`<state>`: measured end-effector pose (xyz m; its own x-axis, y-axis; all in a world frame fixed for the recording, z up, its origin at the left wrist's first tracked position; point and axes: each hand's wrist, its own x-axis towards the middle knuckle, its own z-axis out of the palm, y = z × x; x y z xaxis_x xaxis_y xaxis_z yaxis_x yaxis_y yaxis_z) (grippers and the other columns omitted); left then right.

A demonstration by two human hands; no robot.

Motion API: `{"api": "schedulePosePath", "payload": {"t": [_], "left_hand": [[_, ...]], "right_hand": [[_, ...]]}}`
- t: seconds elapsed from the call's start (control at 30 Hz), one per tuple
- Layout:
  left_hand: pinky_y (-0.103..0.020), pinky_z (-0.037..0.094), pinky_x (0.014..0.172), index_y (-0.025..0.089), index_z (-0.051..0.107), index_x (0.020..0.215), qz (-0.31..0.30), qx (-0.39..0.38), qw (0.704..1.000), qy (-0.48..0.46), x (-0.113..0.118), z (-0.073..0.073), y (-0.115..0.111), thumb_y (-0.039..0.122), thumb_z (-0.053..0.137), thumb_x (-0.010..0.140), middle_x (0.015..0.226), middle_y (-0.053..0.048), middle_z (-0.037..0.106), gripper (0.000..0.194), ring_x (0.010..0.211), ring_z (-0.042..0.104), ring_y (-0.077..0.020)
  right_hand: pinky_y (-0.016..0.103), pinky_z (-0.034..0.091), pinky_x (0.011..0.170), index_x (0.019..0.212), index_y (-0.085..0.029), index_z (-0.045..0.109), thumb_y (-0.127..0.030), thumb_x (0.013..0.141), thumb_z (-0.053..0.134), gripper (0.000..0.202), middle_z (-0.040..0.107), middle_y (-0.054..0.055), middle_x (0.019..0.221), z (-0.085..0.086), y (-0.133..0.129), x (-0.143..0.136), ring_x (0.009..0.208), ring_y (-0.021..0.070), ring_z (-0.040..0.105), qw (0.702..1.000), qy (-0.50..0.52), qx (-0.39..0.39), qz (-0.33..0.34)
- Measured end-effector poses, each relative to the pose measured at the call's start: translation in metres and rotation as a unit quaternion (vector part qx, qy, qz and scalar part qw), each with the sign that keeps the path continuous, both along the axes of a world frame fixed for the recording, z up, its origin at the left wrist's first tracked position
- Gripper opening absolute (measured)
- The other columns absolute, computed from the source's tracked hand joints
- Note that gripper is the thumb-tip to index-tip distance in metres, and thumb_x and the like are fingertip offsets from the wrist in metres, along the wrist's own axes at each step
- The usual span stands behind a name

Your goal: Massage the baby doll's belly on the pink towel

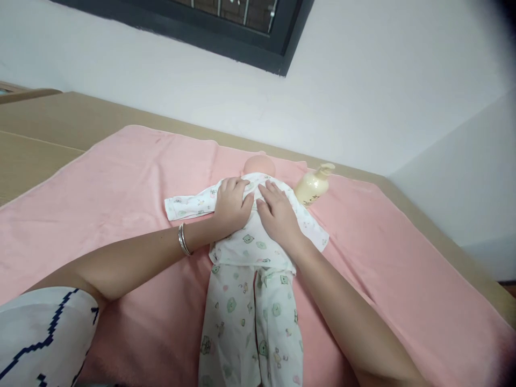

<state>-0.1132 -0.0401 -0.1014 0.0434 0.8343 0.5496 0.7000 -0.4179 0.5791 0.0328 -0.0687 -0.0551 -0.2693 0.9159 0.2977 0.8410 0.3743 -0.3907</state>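
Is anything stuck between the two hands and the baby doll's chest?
Only cloth. The left hand and right hand lie flat on the white printed top of the baby doll, so the fabric covers its chest. The cream pump bottle stands apart beside the doll on the pink towel.

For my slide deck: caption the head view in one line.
Both hands, left hand and right hand, rest flat on a doll in printed pyjamas on a pink towel, beside a pump bottle.
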Motion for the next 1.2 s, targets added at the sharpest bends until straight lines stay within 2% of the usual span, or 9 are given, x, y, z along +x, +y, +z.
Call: {"api": "schedulePosePath", "payload": {"t": [0.2, 0.37, 0.57, 0.63, 0.73, 0.9, 1.0, 1.1, 1.2], "left_hand": [[-0.047, 0.036, 0.113, 0.017, 0.057, 0.124, -0.019, 0.01, 1.0, 0.01, 0.0, -0.004, 0.003, 0.031, 0.037, 0.096, 0.135, -0.011, 0.06, 0.037, 0.131, 0.049, -0.0264], [-0.05, 0.031, 0.117, 0.017, 0.057, 0.129, -0.02, 0.004, 1.0, 0.015, 0.001, -0.006, 0.003, 0.03, 0.033, 0.098, 0.141, -0.009, 0.058, 0.041, 0.142, 0.039, -0.027], [-0.049, 0.031, 0.118, 0.016, 0.058, 0.13, -0.021, 0.0, 1.0, 0.009, 0.001, -0.005, 0.002, 0.031, 0.035, 0.098, 0.143, -0.009, 0.056, 0.042, 0.143, 0.039, -0.0271], [-0.048, 0.032, 0.117, 0.017, 0.058, 0.129, -0.022, 0.0, 1.0, 0.01, 0.001, -0.005, 0.002, 0.03, 0.036, 0.097, 0.143, -0.009, 0.057, 0.041, 0.141, 0.041, -0.0265], [-0.046, 0.034, 0.116, 0.017, 0.059, 0.128, -0.031, -0.002, 0.999, 0.012, 0.001, -0.005, 0.004, 0.03, 0.038, 0.096, 0.14, -0.009, 0.059, 0.04, 0.135, 0.048, -0.0252], [-0.045, 0.033, 0.117, 0.016, 0.06, 0.128, -0.051, -0.019, 0.999, -0.002, -0.001, -0.002, 0.005, 0.029, 0.041, 0.095, 0.139, -0.01, 0.06, 0.041, 0.133, 0.05, -0.025], [-0.045, 0.032, 0.118, 0.015, 0.061, 0.127, -0.08, -0.054, 0.994, -0.045, -0.002, 0.009, 0.0, 0.03, 0.044, 0.092, 0.14, -0.01, 0.059, 0.041, 0.134, 0.048, -0.0259], [-0.044, 0.028, 0.12, 0.016, 0.061, 0.127, -0.13, -0.103, 0.977, -0.137, 0.002, 0.032, -0.008, 0.031, 0.046, 0.091, 0.142, -0.01, 0.057, 0.042, 0.139, 0.043, -0.0257], [-0.04, 0.032, 0.119, 0.018, 0.062, 0.125, -0.214, -0.17, 0.921, -0.278, 0.019, 0.062, -0.008, 0.035, 0.046, 0.092, 0.141, -0.008, 0.059, 0.04, 0.136, 0.048, -0.0233]], "right_hand": [[0.057, 0.024, 0.119, 0.146, -0.02, 0.045, -0.028, 0.093, 0.04, 0.053, 0.03, 0.01, 0.161, -0.004, -0.004, -0.002, 0.151, 0.0277, 0.022, 0.996, 0.037, 0.077, -0.03], [0.055, 0.029, 0.118, 0.14, -0.018, 0.052, -0.028, 0.093, 0.041, 0.049, 0.044, 0.013, 0.153, -0.003, -0.007, -0.004, 0.144, 0.0283, 0.036, 0.999, 0.026, 0.024, -0.032], [0.06, 0.024, 0.118, 0.152, -0.021, 0.033, -0.032, 0.094, 0.041, 0.06, 0.021, 0.01, 0.164, 0.0, -0.007, 0.003, 0.152, 0.0299, 0.016, 0.988, 0.069, 0.112, -0.077], [0.058, 0.023, 0.119, 0.15, -0.02, 0.038, -0.033, 0.093, 0.042, 0.058, 0.029, 0.01, 0.161, -0.005, -0.002, 0.005, 0.151, 0.028, 0.02, 0.993, 0.058, 0.092, -0.035], [0.051, 0.026, 0.121, 0.14, -0.02, 0.053, -0.033, 0.093, 0.042, 0.05, 0.046, 0.01, 0.152, -0.013, 0.005, 0.006, 0.146, 0.0243, 0.034, 0.998, 0.036, 0.038, 0.023], [0.05, 0.027, 0.12, 0.136, -0.014, 0.056, -0.031, 0.092, 0.043, 0.049, 0.045, 0.014, 0.153, -0.014, 0.007, 0.008, 0.145, 0.0259, 0.036, 0.998, 0.026, 0.06, 0.013], [0.054, 0.025, 0.121, 0.14, -0.01, 0.05, -0.025, 0.089, 0.046, 0.054, 0.034, 0.017, 0.158, -0.003, 0.011, 0.02, 0.149, 0.0296, 0.026, 0.99, 0.009, 0.137, -0.035], [0.059, 0.02, 0.121, 0.147, -0.01, 0.039, -0.021, 0.086, 0.045, 0.063, 0.024, 0.017, 0.162, 0.013, 0.018, 0.043, 0.152, 0.032, 0.017, 0.974, 0.022, 0.204, -0.098], [0.061, 0.019, 0.121, 0.154, -0.014, 0.024, -0.019, 0.084, 0.042, 0.072, 0.017, 0.015, 0.164, 0.027, 0.026, 0.069, 0.152, 0.0298, 0.014, 0.966, 0.052, 0.224, -0.118]]}}
